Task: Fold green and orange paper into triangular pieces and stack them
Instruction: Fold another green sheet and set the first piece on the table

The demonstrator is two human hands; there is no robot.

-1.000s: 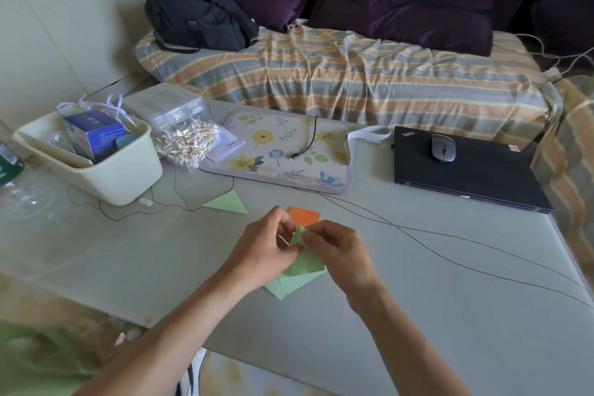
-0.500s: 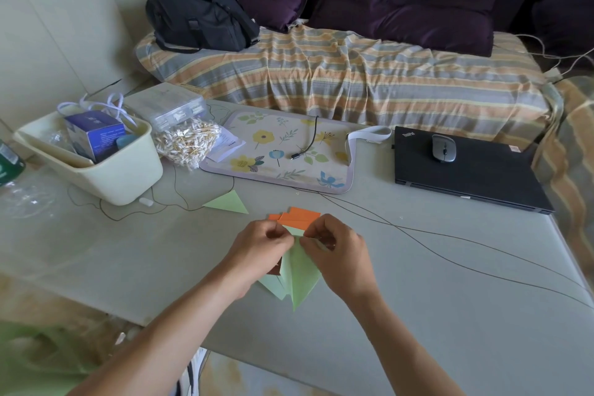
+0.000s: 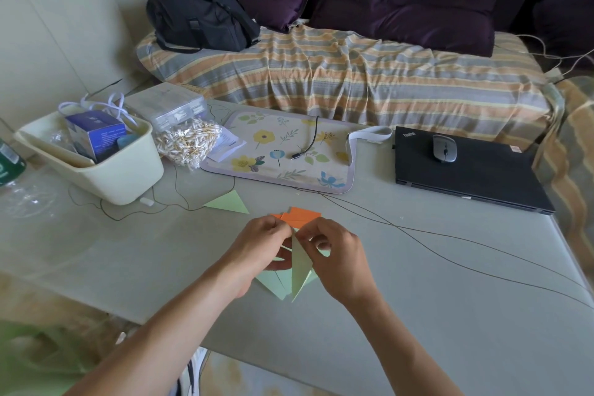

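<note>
A pale green paper piece [image 3: 300, 267] hangs point-down between my hands, folded along a vertical crease. My left hand [image 3: 260, 244] and my right hand [image 3: 334, 254] both pinch its top edge, fingertips close together. More green sheets [image 3: 273, 281] lie flat on the table under my hands. Orange paper pieces [image 3: 300, 215] lie just beyond my fingers, partly hidden by them. A finished green triangle [image 3: 229, 202] lies alone on the table to the left.
A cream plastic bin [image 3: 128, 167] with a blue box stands at the left, a bag of cotton swabs [image 3: 188, 141] beside it. A floral mat [image 3: 286, 151] and a shut black laptop [image 3: 472, 173] with a mouse [image 3: 444, 148] lie behind. Thin cables cross the table.
The green piece went from a flattish sheet held low to a narrow, upright fold hanging from both hands. My hands rose slightly and drew together at its top.
</note>
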